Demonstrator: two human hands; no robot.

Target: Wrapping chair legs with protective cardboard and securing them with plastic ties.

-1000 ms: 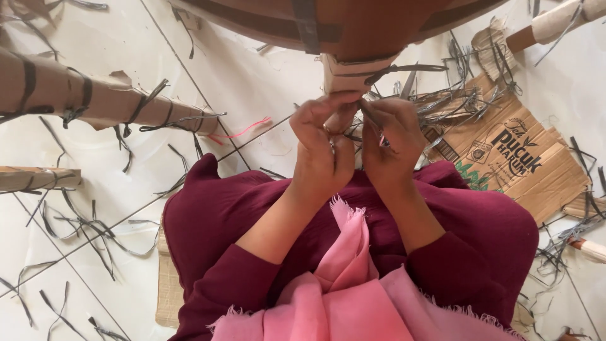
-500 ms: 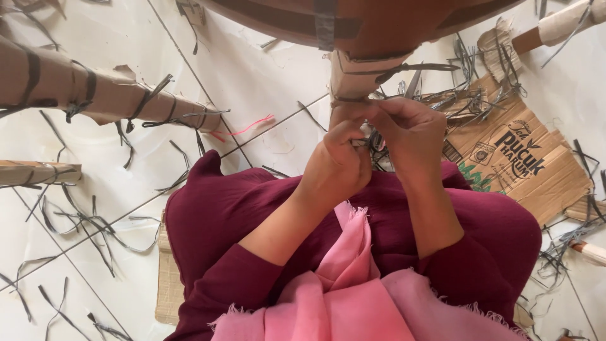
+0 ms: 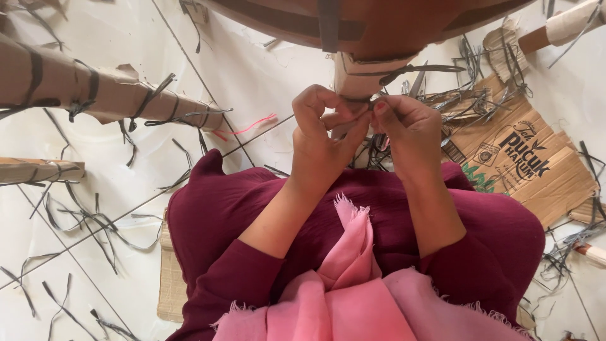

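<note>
At the far left, a paper-wrapped furniture leg (image 3: 95, 95) bound with dark straps lies across the white tiled floor (image 3: 252, 69), with cut strap scraps (image 3: 82, 218) scattered below it. A thin pink strip (image 3: 249, 128) lies on the tiles nearer the middle. My left hand (image 3: 325, 136) is raised in front of me, thumb and curled fingers pinched together on a dark strap (image 3: 369, 101) that runs around a short paper-wrapped leg (image 3: 360, 77) hanging from the brown wooden piece (image 3: 379, 25) overhead. Just right of it, touching, my right hand (image 3: 410, 129) pinches the same strap, fingertips pressed together. Below are my maroon sleeves and lap (image 3: 221, 208) and a pink scarf (image 3: 353, 297). At right, a flattened cardboard box (image 3: 536, 170) lies among more scraps.
</note>
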